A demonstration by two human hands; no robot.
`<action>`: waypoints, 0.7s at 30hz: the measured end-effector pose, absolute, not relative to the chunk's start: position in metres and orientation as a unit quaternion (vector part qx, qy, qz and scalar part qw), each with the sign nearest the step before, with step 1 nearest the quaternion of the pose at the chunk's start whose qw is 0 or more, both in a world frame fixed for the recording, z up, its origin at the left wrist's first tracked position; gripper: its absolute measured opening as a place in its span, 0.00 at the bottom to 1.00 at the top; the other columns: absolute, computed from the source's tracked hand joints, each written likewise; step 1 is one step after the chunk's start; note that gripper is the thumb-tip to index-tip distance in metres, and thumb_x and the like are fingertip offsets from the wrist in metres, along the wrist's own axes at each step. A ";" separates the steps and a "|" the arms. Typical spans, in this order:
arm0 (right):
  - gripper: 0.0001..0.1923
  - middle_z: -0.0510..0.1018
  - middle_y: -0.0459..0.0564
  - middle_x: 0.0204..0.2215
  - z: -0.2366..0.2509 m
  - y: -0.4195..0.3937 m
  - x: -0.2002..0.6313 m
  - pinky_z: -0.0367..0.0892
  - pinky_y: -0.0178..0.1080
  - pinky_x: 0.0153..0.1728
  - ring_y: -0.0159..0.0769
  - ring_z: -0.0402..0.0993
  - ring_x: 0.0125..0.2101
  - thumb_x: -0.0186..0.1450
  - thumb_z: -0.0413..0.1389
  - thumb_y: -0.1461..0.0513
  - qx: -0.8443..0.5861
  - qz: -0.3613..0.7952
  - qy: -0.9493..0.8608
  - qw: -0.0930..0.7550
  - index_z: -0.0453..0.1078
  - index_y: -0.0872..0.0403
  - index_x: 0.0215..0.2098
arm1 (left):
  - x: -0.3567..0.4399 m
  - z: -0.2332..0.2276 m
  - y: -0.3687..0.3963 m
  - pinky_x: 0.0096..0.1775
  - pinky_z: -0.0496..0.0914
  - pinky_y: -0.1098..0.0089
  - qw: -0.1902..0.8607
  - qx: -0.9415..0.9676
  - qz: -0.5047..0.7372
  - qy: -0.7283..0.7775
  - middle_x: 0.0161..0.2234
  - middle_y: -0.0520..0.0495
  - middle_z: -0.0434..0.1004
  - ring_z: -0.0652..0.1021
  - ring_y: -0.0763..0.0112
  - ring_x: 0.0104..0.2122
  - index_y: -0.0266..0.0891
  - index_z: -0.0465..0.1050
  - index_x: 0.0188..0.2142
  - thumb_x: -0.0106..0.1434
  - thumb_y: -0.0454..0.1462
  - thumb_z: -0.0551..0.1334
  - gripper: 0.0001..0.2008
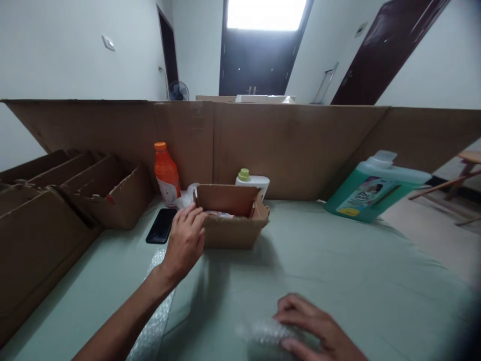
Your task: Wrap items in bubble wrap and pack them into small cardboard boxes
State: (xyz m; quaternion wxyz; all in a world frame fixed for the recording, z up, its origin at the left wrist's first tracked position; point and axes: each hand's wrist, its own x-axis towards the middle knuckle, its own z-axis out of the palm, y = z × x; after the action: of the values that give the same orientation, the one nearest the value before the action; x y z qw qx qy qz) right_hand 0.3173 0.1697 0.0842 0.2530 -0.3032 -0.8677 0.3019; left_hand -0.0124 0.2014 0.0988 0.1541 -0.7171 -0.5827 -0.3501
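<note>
We see left hand [185, 241] spread on the near-left wall of box [232, 216], closer than right hand [315, 326], whose grip presses flat on bubble wrap [263, 332] nearer us.

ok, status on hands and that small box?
Left hand open, fingers on small cardboard box at its left edge. Right hand flat on bubble wrap. Black phone beside left hand.
</note>
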 end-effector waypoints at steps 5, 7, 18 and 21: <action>0.08 0.81 0.49 0.36 0.155 0.243 0.300 0.75 0.39 0.36 0.39 0.79 0.34 0.68 0.59 0.54 -0.365 0.033 -0.837 0.406 0.74 0.47 0.43 | -0.007 0.077 0.187 0.63 0.58 0.49 0.156 -0.726 -0.358 -0.566 0.41 0.46 0.81 0.78 0.63 0.48 0.40 0.71 0.40 0.68 0.26 0.51 0.13; 0.08 0.81 0.50 0.36 0.171 0.278 0.271 0.74 0.40 0.37 0.39 0.78 0.35 0.69 0.56 0.56 -0.355 -0.009 -0.859 0.369 0.74 0.49 0.43 | -0.007 0.073 0.184 0.63 0.57 0.50 0.148 -0.727 -0.365 -0.562 0.42 0.46 0.81 0.79 0.65 0.46 0.40 0.71 0.42 0.69 0.25 0.51 0.13; 0.11 0.83 0.62 0.37 0.160 0.368 0.159 0.64 0.40 0.32 0.48 0.80 0.38 0.66 0.52 0.71 -0.335 -0.178 -0.925 -0.028 0.76 0.59 0.41 | -0.013 0.073 0.187 0.65 0.53 0.52 0.113 -0.742 -0.389 -0.535 0.40 0.49 0.82 0.78 0.67 0.45 0.40 0.71 0.41 0.69 0.25 0.52 0.13; 0.11 0.84 0.61 0.35 0.167 0.366 0.159 0.63 0.40 0.30 0.48 0.80 0.36 0.65 0.53 0.70 -0.334 -0.172 -0.925 -0.054 0.77 0.60 0.41 | -0.014 0.072 0.188 0.65 0.52 0.52 0.111 -0.738 -0.402 -0.531 0.41 0.49 0.82 0.78 0.67 0.45 0.40 0.71 0.42 0.69 0.25 0.52 0.12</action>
State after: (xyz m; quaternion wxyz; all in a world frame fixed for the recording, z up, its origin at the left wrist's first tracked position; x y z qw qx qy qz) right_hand 0.1589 0.3663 0.1671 -0.0540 -0.3337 -0.9253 -0.1718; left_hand -0.0138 0.1878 0.0720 0.1107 -0.7379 -0.5309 -0.4018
